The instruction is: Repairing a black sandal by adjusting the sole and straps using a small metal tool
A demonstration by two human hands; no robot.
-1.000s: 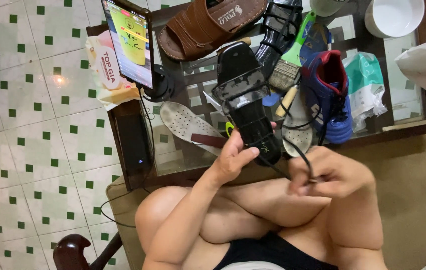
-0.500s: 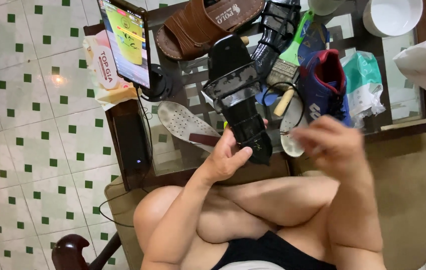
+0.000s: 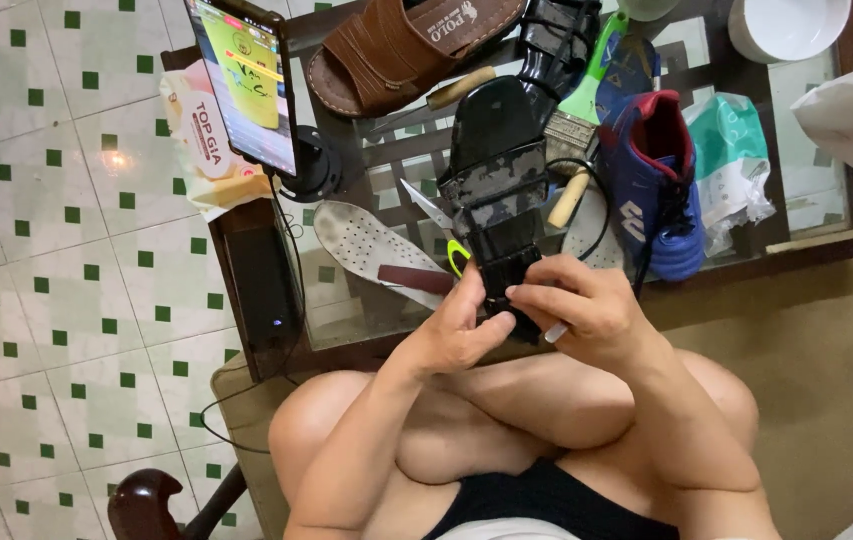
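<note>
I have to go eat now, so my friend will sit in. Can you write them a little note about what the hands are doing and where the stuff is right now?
Left hand: grips the near end of the black sandal, sole side up, over the lap.
Right hand: fingers pinch at the same end; a small white thing pokes out below, too small to tell what.
Around: the sandal reaches out over the glass table, which holds a white insole, a brown sandal, a blue shoe, a brush and a phone on a stand.
Done: the black sandal is in hand; its sole looks scuffed and patchy.
Left: cannot tell from here.
</note>
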